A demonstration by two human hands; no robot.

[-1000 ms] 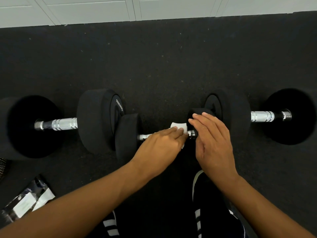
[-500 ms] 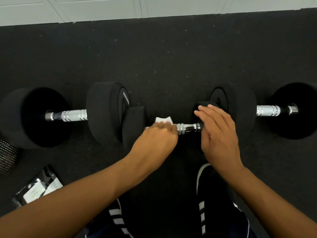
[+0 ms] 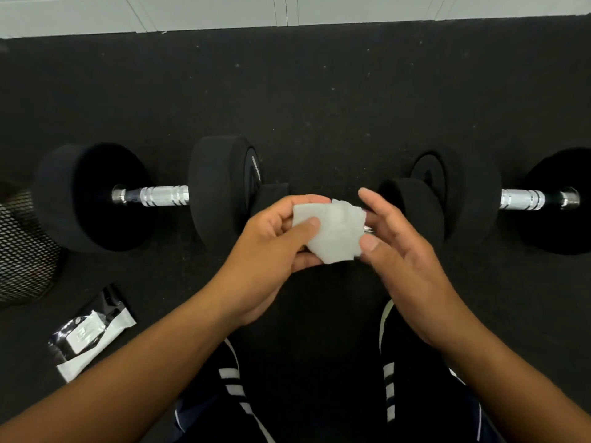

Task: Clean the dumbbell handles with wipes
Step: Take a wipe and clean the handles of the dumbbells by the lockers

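A white wipe [image 3: 332,233] is lifted above the floor between both hands. My left hand [image 3: 275,247] pinches its left side with thumb on top. My right hand [image 3: 399,247] touches the wipe's right edge with thumb and fingers. Below them lies a small dumbbell [image 3: 412,209] with black ends; its chrome handle is almost wholly hidden behind the wipe and hands. A large dumbbell [image 3: 163,196] with a chrome handle lies to the left. Another large dumbbell [image 3: 521,199] lies to the right.
A black and white pack of wipes [image 3: 92,330] lies on the dark rubber floor [image 3: 319,100] at lower left. A black mesh bin [image 3: 22,247] stands at the left edge. My legs in dark striped trousers [image 3: 393,394] are below. A white wall [image 3: 287,9] runs along the top.
My left hand has lifted the wipe off the small dumbbell's handle and turned it up. My right hand left the dumbbell's end and came to the wipe.
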